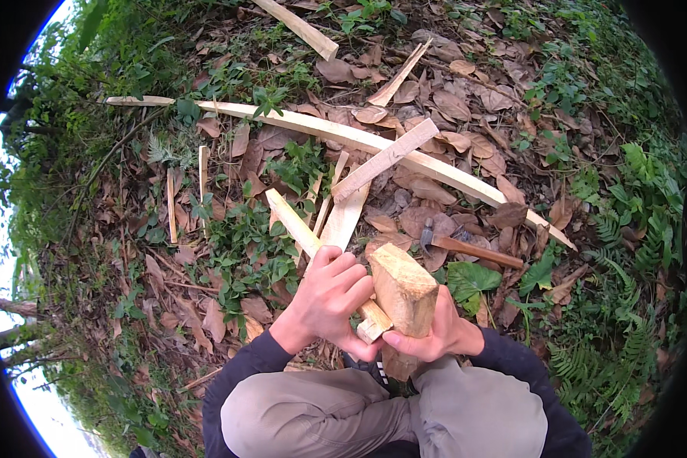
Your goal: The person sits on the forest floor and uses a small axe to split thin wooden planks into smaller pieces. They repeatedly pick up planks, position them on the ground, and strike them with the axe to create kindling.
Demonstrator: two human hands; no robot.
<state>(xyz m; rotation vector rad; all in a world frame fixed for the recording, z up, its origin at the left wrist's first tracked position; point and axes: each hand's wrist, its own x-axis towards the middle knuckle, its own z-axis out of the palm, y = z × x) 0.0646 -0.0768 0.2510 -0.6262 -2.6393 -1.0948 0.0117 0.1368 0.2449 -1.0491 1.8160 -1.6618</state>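
My left hand (327, 296) is closed around a pale squared wooden stick (291, 220), which slants from the far left down toward my lap. Its near end shows beside the thumb. A thick wooden block (403, 294) stands roughly upright in my right hand (446, 334), whose fingers wrap its far right side, partly hidden. The block's pale cut top faces up. Stick and block come together between my two hands, just above my knees. Directly beyond them, a flat pale board (345, 217) lies on the leaves.
A hammer (473, 250) with a wooden handle lies to the right. One long wooden strip (343, 134) crosses the ground beyond, with a short plank (385, 160) resting over it. Thin sticks (203, 187), a splintered piece (401, 75) and another length of wood (301, 29) lie among dry leaves and plants.
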